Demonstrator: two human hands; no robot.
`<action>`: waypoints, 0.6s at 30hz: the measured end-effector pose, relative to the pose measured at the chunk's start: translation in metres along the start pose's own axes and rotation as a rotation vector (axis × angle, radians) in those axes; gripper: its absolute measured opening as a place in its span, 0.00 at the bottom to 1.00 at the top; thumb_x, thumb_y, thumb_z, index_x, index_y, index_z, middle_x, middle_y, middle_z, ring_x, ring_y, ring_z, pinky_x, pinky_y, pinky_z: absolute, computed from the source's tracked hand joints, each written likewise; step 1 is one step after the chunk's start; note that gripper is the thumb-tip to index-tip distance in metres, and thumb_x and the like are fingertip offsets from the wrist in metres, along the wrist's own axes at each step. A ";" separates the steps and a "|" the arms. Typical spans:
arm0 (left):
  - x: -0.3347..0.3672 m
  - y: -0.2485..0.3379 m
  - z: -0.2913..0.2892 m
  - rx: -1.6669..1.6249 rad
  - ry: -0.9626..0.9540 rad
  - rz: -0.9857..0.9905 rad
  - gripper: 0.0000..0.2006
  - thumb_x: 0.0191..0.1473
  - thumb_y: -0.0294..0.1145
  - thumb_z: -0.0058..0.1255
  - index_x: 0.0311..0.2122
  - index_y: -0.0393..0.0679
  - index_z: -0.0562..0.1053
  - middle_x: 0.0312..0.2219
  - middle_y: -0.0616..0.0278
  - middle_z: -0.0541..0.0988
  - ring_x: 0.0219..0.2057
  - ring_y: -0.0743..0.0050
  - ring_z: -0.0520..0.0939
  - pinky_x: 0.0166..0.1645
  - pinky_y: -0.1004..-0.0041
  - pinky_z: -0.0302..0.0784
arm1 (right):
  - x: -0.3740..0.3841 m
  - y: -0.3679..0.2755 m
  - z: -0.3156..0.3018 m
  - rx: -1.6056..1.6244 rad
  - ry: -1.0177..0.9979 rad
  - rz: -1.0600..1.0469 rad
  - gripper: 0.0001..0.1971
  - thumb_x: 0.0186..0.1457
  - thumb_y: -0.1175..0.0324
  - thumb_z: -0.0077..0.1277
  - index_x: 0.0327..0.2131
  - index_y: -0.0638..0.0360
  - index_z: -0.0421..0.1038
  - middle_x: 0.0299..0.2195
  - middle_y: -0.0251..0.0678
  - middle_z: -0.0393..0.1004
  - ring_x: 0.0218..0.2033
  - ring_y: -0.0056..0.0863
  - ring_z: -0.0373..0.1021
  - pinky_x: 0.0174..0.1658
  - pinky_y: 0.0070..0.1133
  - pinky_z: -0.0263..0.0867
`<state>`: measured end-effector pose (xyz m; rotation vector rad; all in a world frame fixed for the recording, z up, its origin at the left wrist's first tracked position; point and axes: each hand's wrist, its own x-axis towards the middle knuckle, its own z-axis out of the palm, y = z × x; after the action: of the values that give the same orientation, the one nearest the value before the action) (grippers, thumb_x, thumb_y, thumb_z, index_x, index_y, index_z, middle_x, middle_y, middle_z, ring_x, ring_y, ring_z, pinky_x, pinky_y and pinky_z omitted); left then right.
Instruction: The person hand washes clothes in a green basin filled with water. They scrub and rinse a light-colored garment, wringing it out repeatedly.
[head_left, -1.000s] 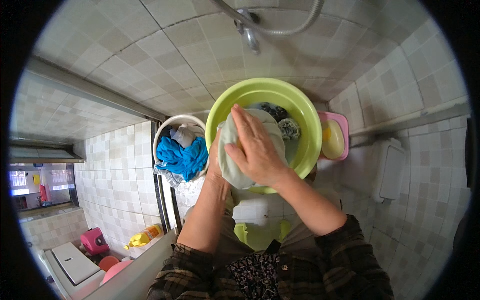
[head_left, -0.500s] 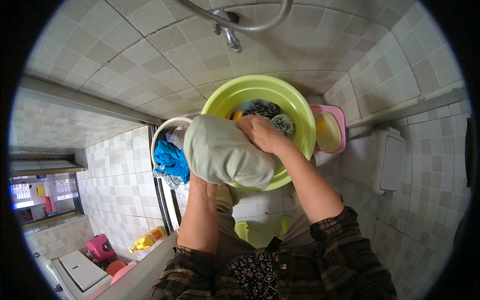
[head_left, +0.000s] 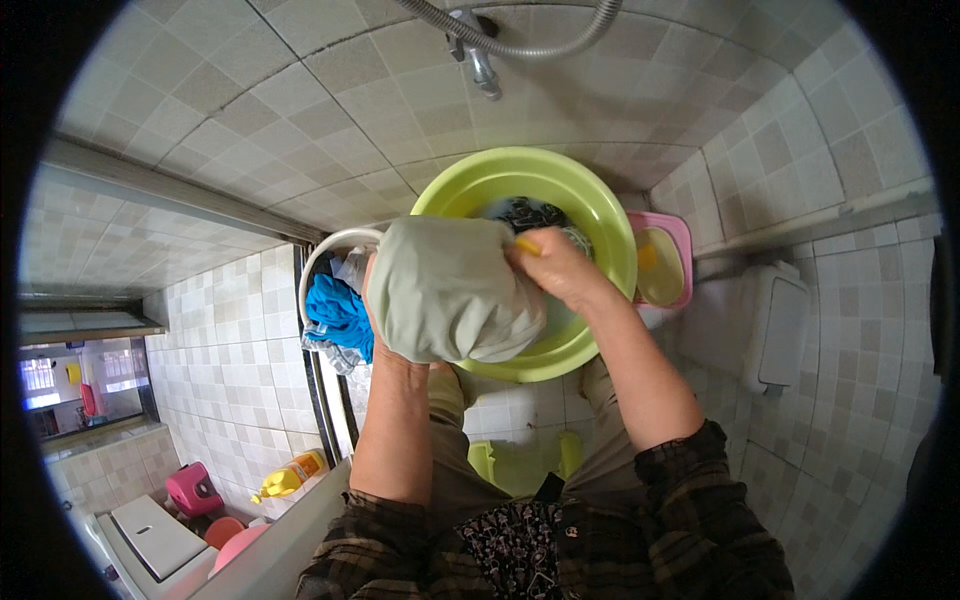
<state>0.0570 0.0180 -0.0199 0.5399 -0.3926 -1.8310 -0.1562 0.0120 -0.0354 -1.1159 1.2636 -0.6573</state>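
Pale grey-green cloth is held up over the left side of the lime-green basin. It is draped across the left hand, whose finger spread cannot be told. A small yellow object is gripped by the right hand's curled fingers. Dark laundry is partly covered. Flanking the basin are a white bucket of blue clothing and a pink tub.

Even, soft lt — window glare far L — fisheye-bent edges, blk corners
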 end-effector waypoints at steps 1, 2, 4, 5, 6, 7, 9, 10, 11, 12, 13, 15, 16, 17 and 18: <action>0.001 0.004 0.003 0.067 0.056 -0.016 0.18 0.57 0.38 0.39 0.48 0.39 0.65 0.42 0.56 0.73 0.42 0.63 0.74 0.49 0.64 0.69 | -0.004 -0.012 0.000 0.193 0.131 -0.080 0.10 0.53 0.66 0.49 0.33 0.65 0.71 0.28 0.26 0.71 0.30 0.16 0.65 0.35 0.16 0.62; 0.002 0.007 0.005 0.132 0.112 -0.036 0.17 0.57 0.39 0.39 0.47 0.38 0.66 0.41 0.56 0.73 0.41 0.64 0.74 0.49 0.65 0.69 | -0.009 -0.023 -0.001 0.386 0.261 -0.157 0.09 0.53 0.67 0.49 0.33 0.64 0.71 0.29 0.27 0.71 0.31 0.16 0.65 0.35 0.16 0.62; 0.010 0.006 0.027 0.207 0.353 -0.227 0.20 0.57 0.41 0.39 0.50 0.38 0.64 0.44 0.55 0.72 0.45 0.65 0.73 0.53 0.67 0.67 | -0.006 -0.027 -0.016 0.609 0.406 -0.246 0.09 0.53 0.67 0.49 0.33 0.63 0.70 0.31 0.28 0.71 0.32 0.15 0.65 0.36 0.15 0.62; 0.017 -0.004 0.018 0.173 0.326 -0.248 0.20 0.57 0.42 0.39 0.47 0.38 0.68 0.41 0.56 0.75 0.43 0.66 0.74 0.52 0.69 0.67 | -0.007 -0.030 -0.021 0.683 0.458 -0.291 0.09 0.54 0.66 0.48 0.32 0.63 0.70 0.29 0.27 0.71 0.30 0.14 0.64 0.35 0.16 0.62; 0.020 -0.009 0.018 0.160 0.359 -0.298 0.23 0.57 0.47 0.37 0.51 0.40 0.64 0.47 0.56 0.71 0.48 0.63 0.71 0.53 0.63 0.65 | -0.008 -0.035 -0.024 0.760 0.509 -0.335 0.10 0.54 0.65 0.48 0.31 0.63 0.70 0.27 0.27 0.70 0.29 0.13 0.63 0.34 0.16 0.62; 0.018 -0.014 0.018 0.154 0.332 -0.355 0.26 0.57 0.51 0.35 0.53 0.42 0.62 0.49 0.56 0.68 0.50 0.61 0.68 0.55 0.60 0.62 | -0.006 -0.038 -0.024 0.740 0.486 -0.407 0.10 0.54 0.65 0.48 0.31 0.62 0.70 0.25 0.26 0.70 0.27 0.12 0.64 0.31 0.15 0.61; 0.014 -0.022 0.027 0.174 0.233 -0.468 0.33 0.55 0.60 0.30 0.58 0.47 0.55 0.55 0.58 0.61 0.56 0.57 0.61 0.57 0.52 0.54 | -0.006 -0.038 -0.015 0.424 0.442 -0.429 0.10 0.54 0.64 0.48 0.30 0.61 0.70 0.24 0.24 0.69 0.25 0.12 0.62 0.29 0.16 0.60; 0.012 -0.024 0.031 0.172 0.215 -0.470 0.33 0.54 0.61 0.33 0.58 0.47 0.56 0.55 0.59 0.62 0.55 0.57 0.62 0.57 0.52 0.55 | -0.008 -0.044 -0.006 0.269 0.415 -0.435 0.10 0.54 0.64 0.48 0.30 0.61 0.69 0.23 0.24 0.69 0.24 0.12 0.62 0.27 0.16 0.60; 0.010 -0.025 0.037 0.176 0.210 -0.452 0.33 0.54 0.61 0.34 0.57 0.46 0.57 0.54 0.59 0.62 0.55 0.59 0.63 0.57 0.55 0.56 | -0.013 -0.051 0.004 0.155 0.232 -0.374 0.10 0.53 0.64 0.50 0.32 0.63 0.70 0.25 0.23 0.67 0.27 0.11 0.62 0.31 0.15 0.61; 0.009 -0.028 0.042 0.176 0.202 -0.437 0.33 0.54 0.60 0.36 0.57 0.46 0.57 0.54 0.60 0.63 0.54 0.61 0.63 0.56 0.58 0.58 | -0.015 -0.053 0.015 -0.085 0.120 -0.456 0.08 0.51 0.66 0.50 0.27 0.61 0.69 0.21 0.22 0.66 0.24 0.12 0.59 0.26 0.17 0.59; 0.008 -0.031 0.038 0.119 0.191 -0.397 0.31 0.55 0.58 0.36 0.56 0.46 0.57 0.54 0.59 0.63 0.54 0.63 0.64 0.56 0.61 0.59 | -0.019 -0.058 0.031 -0.119 -0.014 -0.573 0.09 0.50 0.67 0.50 0.24 0.63 0.65 0.18 0.29 0.64 0.23 0.12 0.57 0.25 0.19 0.57; 0.011 -0.035 0.007 -0.206 -0.070 -0.325 0.26 0.57 0.52 0.35 0.56 0.46 0.58 0.52 0.59 0.64 0.52 0.66 0.65 0.56 0.67 0.61 | -0.029 -0.069 0.059 -0.250 -0.169 -0.543 0.12 0.49 0.66 0.51 0.23 0.64 0.62 0.16 0.43 0.61 0.17 0.26 0.60 0.23 0.24 0.58; 0.013 -0.029 -0.010 -0.447 -0.329 -0.352 0.23 0.59 0.48 0.34 0.55 0.46 0.58 0.51 0.59 0.65 0.52 0.67 0.66 0.56 0.69 0.62 | -0.028 -0.074 0.070 -0.302 -0.147 -0.636 0.13 0.50 0.65 0.50 0.23 0.64 0.62 0.16 0.44 0.63 0.17 0.37 0.63 0.23 0.27 0.59; 0.018 -0.044 -0.019 -0.425 -0.287 -0.352 0.23 0.59 0.48 0.34 0.54 0.46 0.59 0.50 0.59 0.66 0.51 0.67 0.67 0.55 0.69 0.63 | -0.027 -0.064 0.070 -0.323 -0.044 -0.683 0.12 0.50 0.65 0.50 0.23 0.63 0.63 0.16 0.42 0.64 0.17 0.37 0.64 0.23 0.27 0.59; 0.019 -0.048 -0.024 -0.384 -0.234 -0.338 0.22 0.59 0.47 0.34 0.54 0.45 0.60 0.49 0.58 0.67 0.50 0.66 0.68 0.55 0.68 0.64 | -0.027 -0.062 0.073 -0.327 0.045 -0.744 0.12 0.51 0.64 0.50 0.23 0.63 0.64 0.16 0.40 0.66 0.17 0.38 0.65 0.22 0.27 0.60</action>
<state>0.0266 0.0152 -0.0682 0.1290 -0.0987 -2.2376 -0.0814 0.0338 0.0268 -1.8831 0.9926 -1.0472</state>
